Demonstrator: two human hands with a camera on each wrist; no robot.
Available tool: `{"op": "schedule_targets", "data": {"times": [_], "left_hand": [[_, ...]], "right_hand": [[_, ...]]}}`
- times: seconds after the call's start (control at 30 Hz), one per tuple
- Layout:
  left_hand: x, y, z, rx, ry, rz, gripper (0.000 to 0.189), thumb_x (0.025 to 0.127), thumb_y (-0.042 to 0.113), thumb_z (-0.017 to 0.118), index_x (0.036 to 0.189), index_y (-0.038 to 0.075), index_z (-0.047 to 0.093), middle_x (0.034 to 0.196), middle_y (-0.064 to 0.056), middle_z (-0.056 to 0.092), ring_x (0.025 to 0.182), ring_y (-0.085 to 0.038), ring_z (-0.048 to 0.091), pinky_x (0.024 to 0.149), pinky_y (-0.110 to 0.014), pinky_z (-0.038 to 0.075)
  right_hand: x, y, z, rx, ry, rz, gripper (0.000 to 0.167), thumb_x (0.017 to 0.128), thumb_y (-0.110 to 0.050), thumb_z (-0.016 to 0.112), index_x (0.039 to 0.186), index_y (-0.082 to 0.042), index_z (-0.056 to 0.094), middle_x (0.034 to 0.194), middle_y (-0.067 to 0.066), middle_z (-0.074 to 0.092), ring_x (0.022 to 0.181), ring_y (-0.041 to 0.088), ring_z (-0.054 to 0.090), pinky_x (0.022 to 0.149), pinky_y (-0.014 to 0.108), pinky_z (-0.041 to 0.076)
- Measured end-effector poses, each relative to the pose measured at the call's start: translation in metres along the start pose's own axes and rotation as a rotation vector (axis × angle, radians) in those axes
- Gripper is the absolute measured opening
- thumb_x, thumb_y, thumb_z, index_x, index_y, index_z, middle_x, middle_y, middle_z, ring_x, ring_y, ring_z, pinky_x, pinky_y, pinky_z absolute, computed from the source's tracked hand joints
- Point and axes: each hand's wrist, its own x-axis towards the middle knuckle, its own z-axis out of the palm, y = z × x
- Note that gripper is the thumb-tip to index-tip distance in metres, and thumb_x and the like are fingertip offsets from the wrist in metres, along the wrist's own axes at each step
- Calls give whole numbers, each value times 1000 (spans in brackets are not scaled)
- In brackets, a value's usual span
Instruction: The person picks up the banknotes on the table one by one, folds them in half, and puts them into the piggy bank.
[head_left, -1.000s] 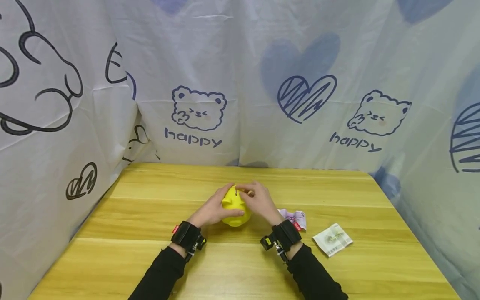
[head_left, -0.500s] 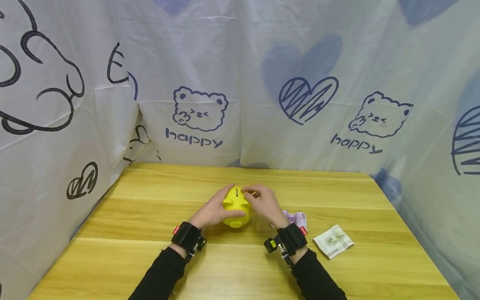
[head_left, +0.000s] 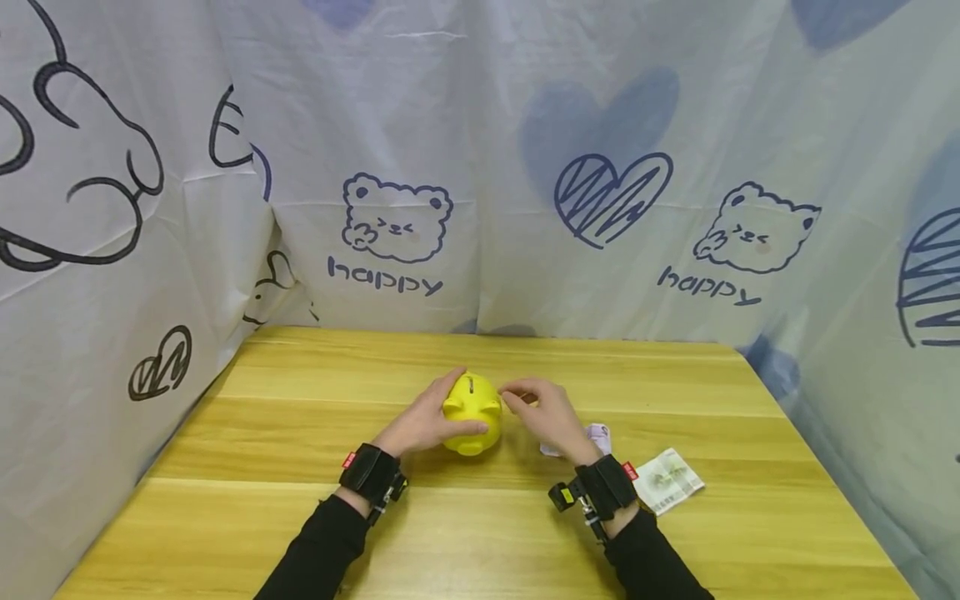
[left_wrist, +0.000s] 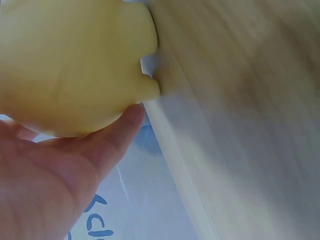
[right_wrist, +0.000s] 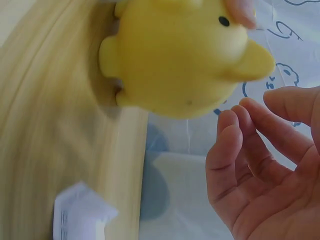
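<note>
A yellow piggy bank (head_left: 480, 408) stands on the table with its dark slot facing up. My left hand (head_left: 429, 421) holds it from the left, thumb across the near side and fingers over the far side. In the left wrist view the bank's rounded body (left_wrist: 70, 60) fills the upper left. Just to the right of the bank is my right hand (head_left: 549, 417), apart from it. The right wrist view has this hand's fingers (right_wrist: 227, 150) loosely bent, nothing between them. Behind the right forearm a purple-and-white banknote (head_left: 600, 435) is partly hidden.
A creased pale green banknote (head_left: 667, 481) lies on the wooden table (head_left: 450, 533), partly behind the right wrist strap (head_left: 603, 485). A white cloth (head_left: 495, 150) printed with bears and hearts hangs along the back and both sides.
My right hand has drawn away from the top of the piggy bank, moving right. The slot is now uncovered. My left hand has kept its hold on the bank.
</note>
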Motion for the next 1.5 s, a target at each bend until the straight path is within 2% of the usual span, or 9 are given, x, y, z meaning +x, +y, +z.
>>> {"op": "schedule_targets", "data": {"times": [0.2,0.4,0.57,0.83,1.03,1.17,1.27,1.5], "left_hand": [[-3,2,-4,68,21,4,109,72,66,76,156,20,24,151,-10,39,120,-27,51,103,-50,44],[-6,8,-9,159,73,38,99,76,66,71,153,14,34,150,-13,43,128,-31,50,106,-50,43],[-8,12,-14,216,116,64,94,75,65,73,146,10,45,146,-13,50,131,-32,49,107,-52,41],[-12,14,-22,298,183,93,81,73,64,75,132,10,60,122,-9,66,109,-28,62,92,-44,52],[-14,17,-26,329,221,101,62,72,64,77,109,14,68,99,-2,68,88,-20,62,77,-34,52],[-16,19,-27,342,248,115,52,71,67,74,88,19,66,81,4,63,73,-14,54,67,-29,47],[-16,20,-27,341,275,142,50,73,68,72,78,20,62,73,6,59,66,-14,51,63,-28,44],[-15,21,-26,345,345,225,45,77,61,74,69,20,57,63,6,54,59,-12,47,57,-26,40]], "right_hand": [[-9,10,-14,-25,-11,26,22,99,-26,59,116,-19,71,112,1,71,95,18,64,79,34,53],[-19,23,-29,-113,4,16,22,98,-27,61,114,-18,72,110,1,72,97,18,64,83,37,52],[-24,33,-39,-135,-10,39,22,97,-26,63,114,-16,72,110,2,72,97,19,64,81,36,52],[-25,38,-51,-155,-35,86,25,97,-28,62,115,-14,72,112,4,72,102,22,64,84,40,53],[-25,44,-61,-177,-21,73,24,97,-24,63,114,-9,72,109,8,73,99,25,65,85,42,53],[-26,47,-66,-190,-22,93,24,97,-22,63,114,-8,71,108,9,72,98,25,65,83,41,53],[-26,49,-68,-195,-41,120,26,97,-22,62,115,-7,71,109,10,72,98,25,65,83,41,53],[-28,54,-70,-200,-91,178,28,96,-23,63,117,-5,70,112,11,71,100,25,65,88,44,52]]}}
